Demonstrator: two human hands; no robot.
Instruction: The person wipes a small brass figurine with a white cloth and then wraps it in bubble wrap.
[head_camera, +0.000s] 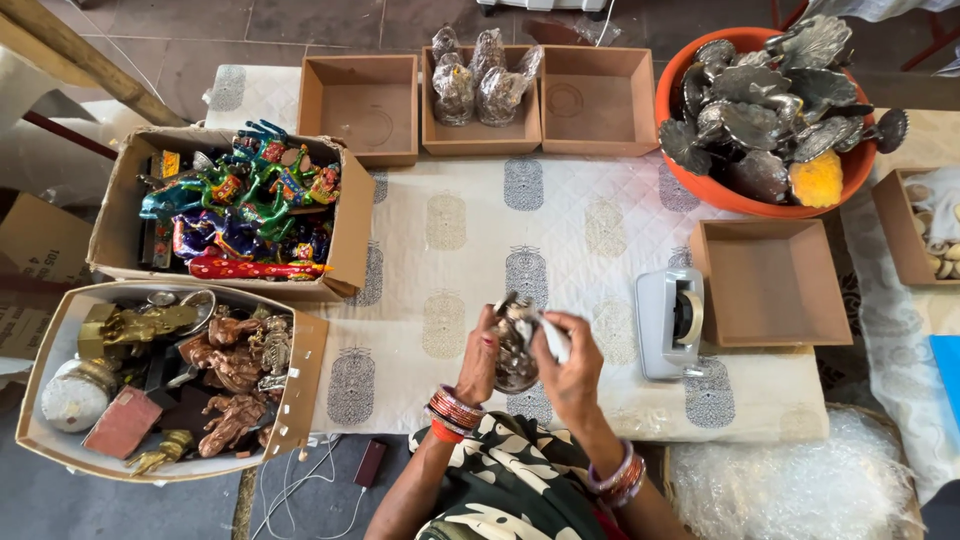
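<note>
My left hand and my right hand both grip a small silvery metal figurine half covered in clear wrap, held just above the near edge of a white patterned cloth. A white piece shows against my right palm. Bangles ring both wrists. A grey tape dispenser stands just right of my right hand.
Three brown boxes line the far edge; the middle one holds wrapped figurines. An orange tub of silvery metal pieces sits far right, an empty box below it. Cartons of colourful and bronze figurines stand left. Bubble wrap lies near right.
</note>
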